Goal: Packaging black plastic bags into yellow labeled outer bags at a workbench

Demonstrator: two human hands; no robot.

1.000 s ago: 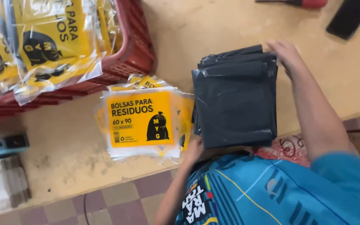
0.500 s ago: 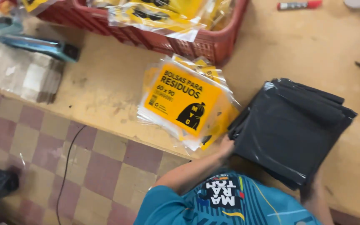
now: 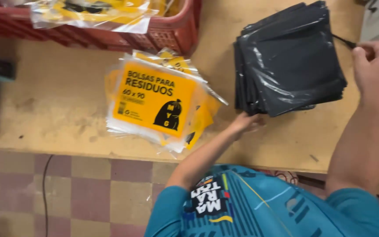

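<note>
The stack of black bags (image 3: 288, 61) lies on the wooden table (image 3: 62, 101), its near corner not far from the table's front edge. Bare table shows in front of the stack. Your left hand (image 3: 244, 123) touches that near corner with loose fingers. Your right hand (image 3: 373, 66) is curled at the stack's right edge; you cannot tell if it pinches anything. A pile of yellow packets (image 3: 156, 101) sits just left, by a red basket (image 3: 172, 35).
</note>
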